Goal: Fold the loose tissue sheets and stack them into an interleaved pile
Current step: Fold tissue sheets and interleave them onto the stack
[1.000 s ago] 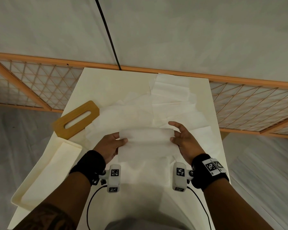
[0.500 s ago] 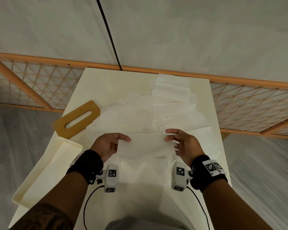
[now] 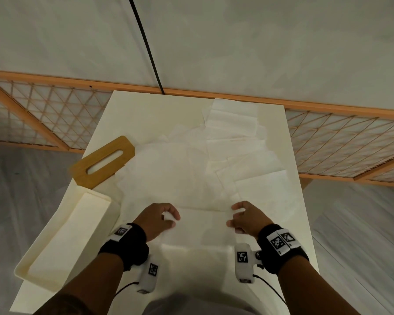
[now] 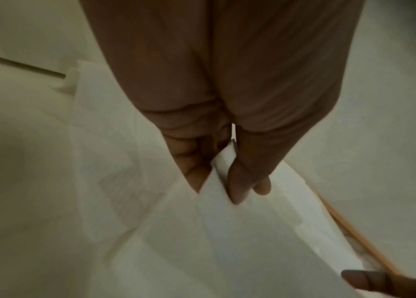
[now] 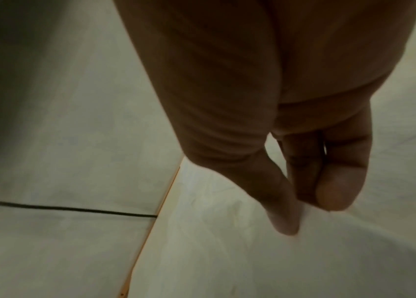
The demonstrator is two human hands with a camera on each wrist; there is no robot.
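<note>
A white tissue sheet [image 3: 203, 226] hangs stretched between my two hands near the table's front edge. My left hand [image 3: 166, 220] pinches its left edge between thumb and fingers; the left wrist view shows the tissue sheet [image 4: 240, 231] caught at my left hand [image 4: 223, 181]. My right hand [image 3: 233, 218] pinches the right edge, and in the right wrist view my right hand [image 5: 303, 205] has thumb and fingers pressed together over tissue. Several loose tissue sheets [image 3: 180, 169] lie spread over the table's middle. Folded sheets [image 3: 233, 123] lie overlapped at the far right.
A wooden tissue-box lid [image 3: 102, 161] with a slot lies at the left table edge. A cream tray-like box [image 3: 62, 242] sits at the front left, overhanging the table [image 3: 150, 110]. A lattice screen [image 3: 32, 114] runs behind the table.
Both hands have drawn the tissue sheet toward me and lower, from mid-table to near the front edge. Both hands' fingers have curled in on the sheet's edges.
</note>
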